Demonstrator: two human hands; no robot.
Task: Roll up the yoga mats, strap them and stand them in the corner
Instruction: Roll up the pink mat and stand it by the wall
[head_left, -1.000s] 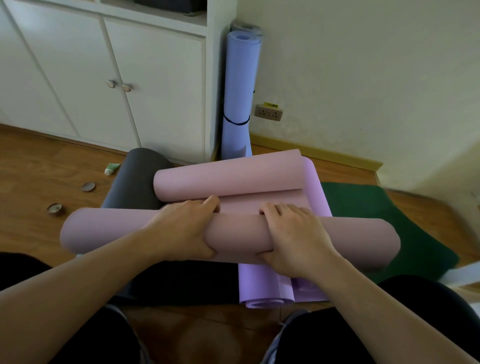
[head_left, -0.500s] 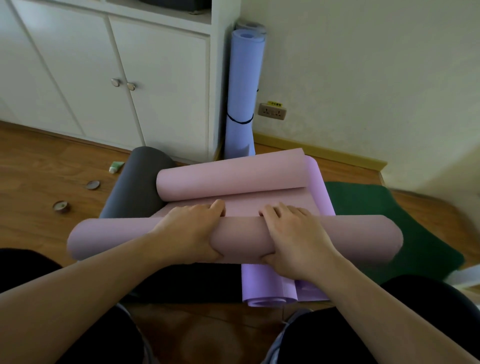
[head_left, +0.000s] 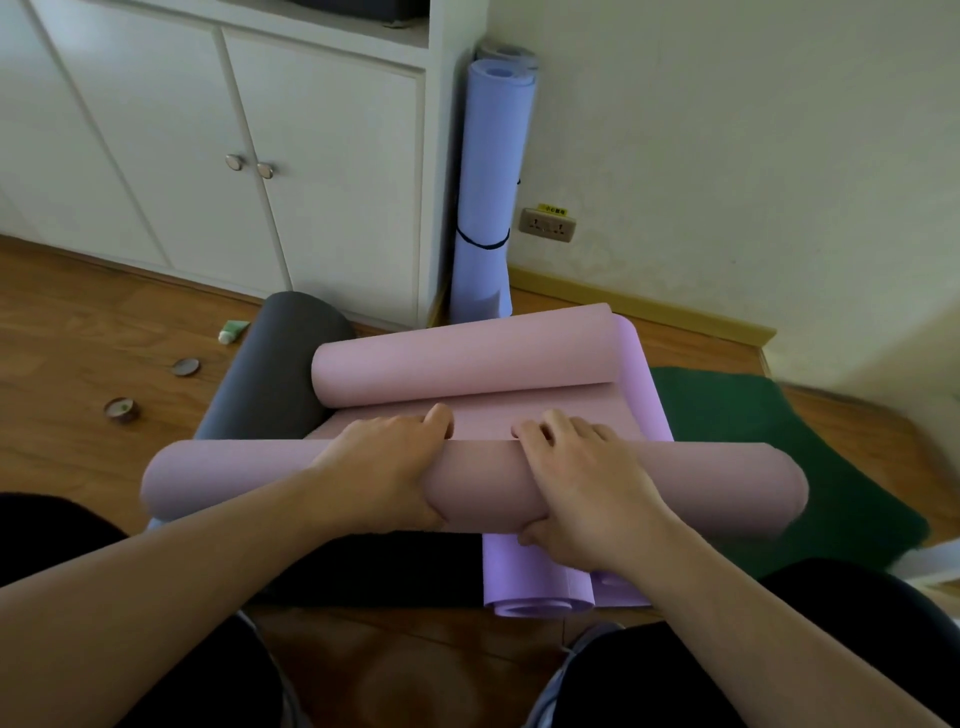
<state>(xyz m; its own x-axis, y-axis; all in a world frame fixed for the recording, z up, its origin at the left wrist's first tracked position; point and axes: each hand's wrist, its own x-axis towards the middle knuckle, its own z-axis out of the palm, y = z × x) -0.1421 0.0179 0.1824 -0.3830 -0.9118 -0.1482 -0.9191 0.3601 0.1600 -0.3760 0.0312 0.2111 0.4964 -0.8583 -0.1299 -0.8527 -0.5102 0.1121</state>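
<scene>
I'm watching the left hand (head_left: 382, 475) and right hand (head_left: 587, 488) gripping the pink mat (head_left: 701, 483) mid-roll, fingers curled over top, thumbs underneath. Mat's looking light, soft, springy, prob. wanting to unroll; I'm judging a grip nearer both ends is rolling it straighter across the floor (head_left: 78, 332).

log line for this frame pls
step: rolling pink mat | left hand: grips roll | right hand: grips roll | blue mat: strapped, in corner

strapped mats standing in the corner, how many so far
1 clearly: the blue mat stands upright between cabinet and wall, a black strap round it. A second roll top peeks behind; its strap is hidden.
</scene>
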